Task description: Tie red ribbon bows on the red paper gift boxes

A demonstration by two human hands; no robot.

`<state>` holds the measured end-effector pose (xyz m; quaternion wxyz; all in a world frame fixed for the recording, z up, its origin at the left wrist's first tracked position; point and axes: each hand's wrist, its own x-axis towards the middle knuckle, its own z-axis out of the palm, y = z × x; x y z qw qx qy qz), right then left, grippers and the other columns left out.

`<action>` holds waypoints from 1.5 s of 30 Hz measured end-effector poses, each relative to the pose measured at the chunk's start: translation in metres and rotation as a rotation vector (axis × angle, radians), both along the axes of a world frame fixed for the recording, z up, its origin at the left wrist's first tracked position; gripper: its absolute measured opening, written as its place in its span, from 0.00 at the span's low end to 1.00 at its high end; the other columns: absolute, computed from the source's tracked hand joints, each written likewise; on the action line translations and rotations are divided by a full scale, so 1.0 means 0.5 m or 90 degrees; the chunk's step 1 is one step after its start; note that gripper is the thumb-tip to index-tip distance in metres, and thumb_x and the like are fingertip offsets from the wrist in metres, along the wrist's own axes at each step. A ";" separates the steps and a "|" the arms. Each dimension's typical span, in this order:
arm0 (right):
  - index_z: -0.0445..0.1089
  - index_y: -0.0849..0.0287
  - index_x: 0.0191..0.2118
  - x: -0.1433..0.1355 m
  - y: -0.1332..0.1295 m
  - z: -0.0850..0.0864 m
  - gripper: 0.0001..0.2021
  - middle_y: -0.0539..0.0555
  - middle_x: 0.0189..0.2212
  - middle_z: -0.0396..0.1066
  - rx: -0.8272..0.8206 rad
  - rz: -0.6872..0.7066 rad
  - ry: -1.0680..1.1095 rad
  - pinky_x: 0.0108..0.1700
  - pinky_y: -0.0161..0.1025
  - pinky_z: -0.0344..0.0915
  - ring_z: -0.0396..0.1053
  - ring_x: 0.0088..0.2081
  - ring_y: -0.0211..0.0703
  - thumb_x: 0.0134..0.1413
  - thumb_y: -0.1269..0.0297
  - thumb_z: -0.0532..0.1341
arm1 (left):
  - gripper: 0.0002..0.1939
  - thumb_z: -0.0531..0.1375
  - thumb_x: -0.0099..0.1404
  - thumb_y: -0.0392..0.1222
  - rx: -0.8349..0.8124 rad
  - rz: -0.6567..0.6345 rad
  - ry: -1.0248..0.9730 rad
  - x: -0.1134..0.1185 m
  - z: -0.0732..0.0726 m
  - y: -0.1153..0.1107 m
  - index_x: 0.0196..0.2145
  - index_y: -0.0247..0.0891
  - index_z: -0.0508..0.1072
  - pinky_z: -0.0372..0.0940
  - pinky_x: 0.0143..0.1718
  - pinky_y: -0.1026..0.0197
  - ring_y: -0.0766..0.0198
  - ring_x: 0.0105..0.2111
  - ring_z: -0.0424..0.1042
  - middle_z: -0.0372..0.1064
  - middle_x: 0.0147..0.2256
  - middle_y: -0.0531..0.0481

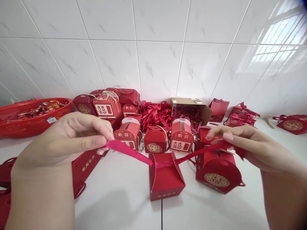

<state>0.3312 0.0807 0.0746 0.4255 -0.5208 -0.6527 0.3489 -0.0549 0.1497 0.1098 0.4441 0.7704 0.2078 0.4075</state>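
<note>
A small red gift box [166, 183] stands on the white table in front of me, its top flaps drawn up. A red ribbon [130, 152] passes through the holes at the top of the box and stretches out to both sides. My left hand [72, 137] pinches one end between thumb and fingertips. The other end is pinched by my right hand [249, 143], above a second red box [217, 174] with a round gold pattern. Both hands are raised clear of the table.
A red plastic basket [35, 126] of wrapped sweets stands at the left. Several red boxes [105, 108] are stacked along the tiled wall. Behind the middle lie a heap of red ribbons [157, 115] and an open cardboard box [206, 111]. More boxes lie at both sides.
</note>
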 end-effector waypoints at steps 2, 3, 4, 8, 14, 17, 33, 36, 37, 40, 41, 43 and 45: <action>0.79 0.55 0.35 -0.019 0.009 -0.013 0.17 0.57 0.43 0.75 -0.043 0.032 0.146 0.31 0.40 0.71 0.73 0.34 0.47 0.53 0.47 0.62 | 0.04 0.64 0.56 0.36 -0.039 0.021 -0.025 0.016 0.000 -0.006 0.27 0.38 0.80 0.65 0.19 0.63 0.65 0.18 0.67 0.68 0.17 0.48; 0.78 0.53 0.39 -0.028 0.013 -0.020 0.16 0.57 0.44 0.75 -0.068 0.057 0.202 0.36 0.41 0.73 0.74 0.39 0.49 0.54 0.49 0.61 | 0.03 0.65 0.55 0.37 -0.053 0.032 -0.042 0.024 0.000 -0.009 0.27 0.39 0.81 0.65 0.19 0.63 0.65 0.18 0.67 0.69 0.17 0.49; 0.78 0.53 0.41 -0.037 0.016 -0.026 0.15 0.56 0.43 0.76 -0.075 0.063 0.245 0.41 0.43 0.73 0.74 0.42 0.51 0.55 0.50 0.61 | 0.02 0.67 0.54 0.38 -0.063 0.048 -0.064 0.032 0.001 -0.012 0.27 0.40 0.81 0.66 0.19 0.64 0.65 0.18 0.68 0.69 0.18 0.49; 0.79 0.49 0.39 -0.073 0.017 -0.038 0.11 0.51 0.41 0.77 -0.024 0.062 0.367 0.52 0.46 0.70 0.73 0.48 0.51 0.58 0.55 0.59 | 0.04 0.67 0.55 0.40 -0.083 0.111 -0.143 0.061 0.004 -0.023 0.28 0.39 0.82 0.70 0.22 0.64 0.65 0.21 0.72 0.76 0.24 0.47; 0.78 0.52 0.41 -0.109 0.003 -0.040 0.12 0.52 0.39 0.78 0.109 0.002 0.379 0.51 0.46 0.71 0.75 0.45 0.50 0.55 0.64 0.58 | 0.09 0.63 0.51 0.31 -0.116 0.047 -0.233 0.096 0.001 -0.024 0.30 0.38 0.83 0.74 0.28 0.61 0.59 0.28 0.77 0.79 0.30 0.46; 0.76 0.49 0.45 -0.111 0.001 -0.051 0.12 0.51 0.39 0.78 0.147 -0.088 0.341 0.47 0.42 0.73 0.75 0.42 0.46 0.54 0.64 0.63 | 0.13 0.66 0.49 0.27 -0.161 0.074 -0.207 0.108 -0.007 -0.020 0.34 0.37 0.82 0.72 0.30 0.69 0.65 0.29 0.76 0.79 0.29 0.49; 0.76 0.52 0.37 -0.125 0.018 -0.061 0.05 0.52 0.36 0.76 0.227 -0.131 0.266 0.36 0.35 0.74 0.74 0.37 0.40 0.52 0.63 0.67 | 0.04 0.68 0.55 0.43 -0.104 0.173 -0.252 0.109 -0.010 -0.031 0.30 0.44 0.81 0.69 0.45 0.60 0.61 0.38 0.75 0.78 0.32 0.54; 0.76 0.52 0.40 -0.136 0.026 -0.058 0.07 0.52 0.40 0.75 0.275 -0.151 0.242 0.34 0.36 0.73 0.74 0.36 0.41 0.53 0.63 0.66 | 0.03 0.68 0.55 0.41 -0.109 0.164 -0.283 0.120 -0.003 -0.027 0.30 0.45 0.80 0.69 0.45 0.59 0.62 0.36 0.76 0.77 0.31 0.56; 0.76 0.51 0.41 -0.140 0.027 -0.055 0.08 0.52 0.42 0.74 0.295 -0.160 0.232 0.33 0.36 0.73 0.74 0.36 0.41 0.53 0.63 0.66 | 0.02 0.68 0.56 0.41 -0.107 0.157 -0.285 0.124 -0.001 -0.024 0.30 0.45 0.80 0.69 0.46 0.58 0.61 0.37 0.76 0.77 0.31 0.56; 0.75 0.48 0.44 -0.155 0.031 -0.042 0.10 0.52 0.44 0.73 0.350 -0.181 0.199 0.28 0.36 0.71 0.72 0.33 0.39 0.54 0.63 0.65 | 0.02 0.64 0.60 0.41 -0.096 0.115 -0.278 0.138 0.005 -0.019 0.31 0.45 0.79 0.69 0.47 0.54 0.60 0.38 0.76 0.76 0.31 0.54; 0.76 0.48 0.43 -0.161 0.031 -0.037 0.09 0.51 0.43 0.73 0.369 -0.182 0.194 0.29 0.36 0.71 0.72 0.34 0.40 0.55 0.63 0.65 | 0.03 0.63 0.61 0.40 -0.095 0.097 -0.275 0.143 0.007 -0.018 0.32 0.45 0.79 0.69 0.46 0.54 0.61 0.37 0.75 0.76 0.31 0.54; 0.77 0.49 0.40 -0.176 0.033 -0.025 0.07 0.51 0.41 0.74 0.404 -0.171 0.200 0.34 0.38 0.73 0.73 0.37 0.42 0.54 0.64 0.65 | 0.03 0.63 0.62 0.39 -0.102 0.065 -0.271 0.153 0.010 -0.016 0.32 0.45 0.78 0.70 0.44 0.57 0.64 0.35 0.75 0.75 0.29 0.55; 0.77 0.50 0.38 -0.192 0.036 -0.013 0.06 0.51 0.38 0.75 0.416 -0.141 0.222 0.38 0.41 0.75 0.74 0.38 0.44 0.54 0.65 0.65 | 0.02 0.63 0.61 0.39 -0.112 0.044 -0.275 0.162 0.011 -0.016 0.32 0.44 0.78 0.70 0.39 0.63 0.68 0.31 0.73 0.73 0.28 0.56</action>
